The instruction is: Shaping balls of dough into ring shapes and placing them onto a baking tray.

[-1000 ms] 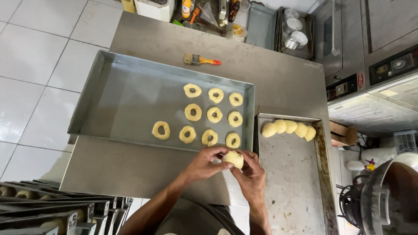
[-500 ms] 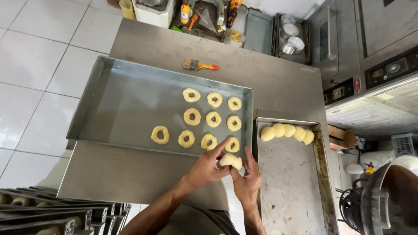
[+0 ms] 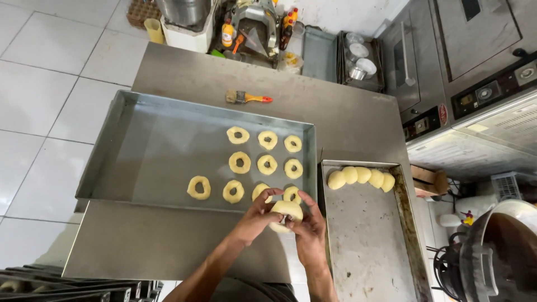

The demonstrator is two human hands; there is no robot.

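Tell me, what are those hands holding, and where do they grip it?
Both hands, left hand and right hand, hold one pale dough piece, fingers pressed around its edges from either side.

Both hands meet over the steel counter (image 3: 168, 251): the left hand (image 3: 254, 218) and right hand (image 3: 306, 226) pinch a pale round piece of dough (image 3: 286, 211) between their fingertips. Just beyond, a large grey metal tray (image 3: 145, 151) holds pale dough rings (image 3: 239, 162) in rows. A smaller worn metal tray (image 3: 369, 235) at right carries a row of smooth dough balls (image 3: 361, 178). A yellow-handled pastry brush (image 3: 249, 98) lies farther back.
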